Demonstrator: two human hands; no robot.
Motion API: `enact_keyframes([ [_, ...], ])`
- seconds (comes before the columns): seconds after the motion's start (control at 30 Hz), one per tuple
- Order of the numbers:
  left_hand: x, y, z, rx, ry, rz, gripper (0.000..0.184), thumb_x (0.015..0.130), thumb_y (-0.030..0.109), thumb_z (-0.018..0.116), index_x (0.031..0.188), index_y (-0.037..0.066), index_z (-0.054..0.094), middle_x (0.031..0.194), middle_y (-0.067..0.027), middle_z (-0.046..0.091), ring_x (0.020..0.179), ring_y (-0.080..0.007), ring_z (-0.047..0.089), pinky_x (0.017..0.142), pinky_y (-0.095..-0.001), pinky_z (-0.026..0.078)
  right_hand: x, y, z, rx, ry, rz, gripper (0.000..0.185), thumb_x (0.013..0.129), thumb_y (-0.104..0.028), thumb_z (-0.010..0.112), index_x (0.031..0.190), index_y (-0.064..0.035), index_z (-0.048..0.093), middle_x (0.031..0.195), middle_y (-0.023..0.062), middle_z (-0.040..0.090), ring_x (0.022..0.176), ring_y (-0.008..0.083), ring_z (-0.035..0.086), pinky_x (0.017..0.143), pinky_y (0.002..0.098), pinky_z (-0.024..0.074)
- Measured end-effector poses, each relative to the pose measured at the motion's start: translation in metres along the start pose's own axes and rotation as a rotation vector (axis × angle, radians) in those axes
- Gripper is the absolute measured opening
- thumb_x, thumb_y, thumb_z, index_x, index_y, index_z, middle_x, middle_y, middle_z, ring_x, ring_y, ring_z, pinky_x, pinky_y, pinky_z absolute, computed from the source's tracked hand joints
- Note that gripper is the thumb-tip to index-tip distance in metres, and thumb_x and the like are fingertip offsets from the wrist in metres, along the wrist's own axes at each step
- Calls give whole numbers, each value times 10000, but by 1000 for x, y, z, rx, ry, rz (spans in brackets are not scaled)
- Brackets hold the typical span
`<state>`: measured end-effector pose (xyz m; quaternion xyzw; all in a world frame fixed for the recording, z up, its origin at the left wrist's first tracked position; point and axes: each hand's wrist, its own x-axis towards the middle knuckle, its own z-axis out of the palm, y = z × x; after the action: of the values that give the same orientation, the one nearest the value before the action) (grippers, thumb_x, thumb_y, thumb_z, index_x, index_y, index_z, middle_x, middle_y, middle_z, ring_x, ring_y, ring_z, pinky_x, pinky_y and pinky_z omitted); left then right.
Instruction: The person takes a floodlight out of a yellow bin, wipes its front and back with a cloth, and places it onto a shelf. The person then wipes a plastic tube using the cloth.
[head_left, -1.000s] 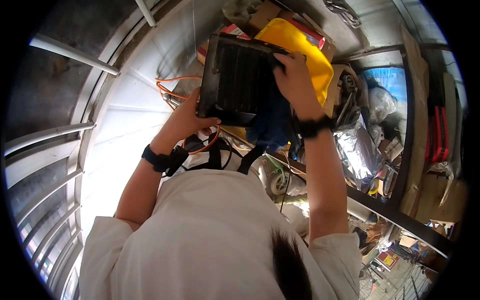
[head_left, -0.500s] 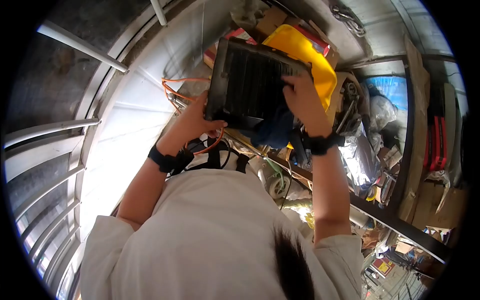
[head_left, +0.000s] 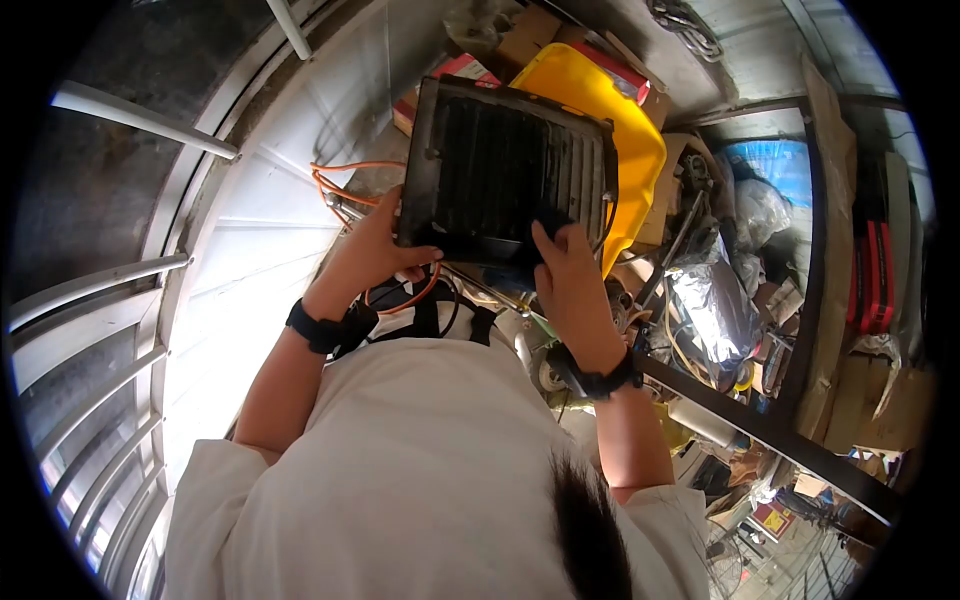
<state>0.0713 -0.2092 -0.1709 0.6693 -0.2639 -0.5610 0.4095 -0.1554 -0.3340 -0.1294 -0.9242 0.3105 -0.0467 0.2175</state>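
Note:
A black rectangular case with ribs [head_left: 490,160] is held tilted in front of me, perhaps a floodlight housing; its exact kind is unclear. The ribs look dark on the left and greyer toward the right. My left hand [head_left: 375,250] grips its lower left corner, thumb lying along the front edge. At the lower right of the ribs, my right hand [head_left: 575,285] presses a dark cloth [head_left: 545,228] against the surface, its fingers bent around it. Most of the cloth blends into the black case. Below the left hand loops an orange cable [head_left: 430,285].
A yellow plastic tub [head_left: 640,150] leans behind the case, near cardboard boxes [head_left: 530,35]. On the right, a dark shelf beam [head_left: 750,410] runs before crowded clutter, including a silver foil bag [head_left: 715,305]. White wall panels [head_left: 270,250] and barred windows stand left.
My right hand has moved down and left across the ribs with the cloth, uncovering the greyer ribs at right. The left hand keeps its grip.

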Motion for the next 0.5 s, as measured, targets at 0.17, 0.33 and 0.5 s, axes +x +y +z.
enact_keyframes([
  [0.17,2,-2,0,24,2,17,847,768,27,758,1427,4,226,888,-145,666,636,-168,669,569,-269,556,-2,-7,-40,12,67,57,298,809,-17,583,1103,-13,634,1006,178,491,918,346,548,788,390,491],
  [0.33,-1,4,3,1,11,-6,839,766,21,759,1422,1,235,900,-149,664,651,-166,670,563,-264,550,84,21,-50,-10,382,-74,280,835,-29,562,1107,1,623,1029,217,525,913,384,571,797,414,485],
  [0.5,-1,-3,2,14,21,22,819,772,36,758,1412,-5,249,895,-144,668,643,-168,671,564,-266,551,129,62,6,-125,213,-79,305,846,-84,563,1140,-14,605,1016,249,534,912,403,580,804,435,498],
])
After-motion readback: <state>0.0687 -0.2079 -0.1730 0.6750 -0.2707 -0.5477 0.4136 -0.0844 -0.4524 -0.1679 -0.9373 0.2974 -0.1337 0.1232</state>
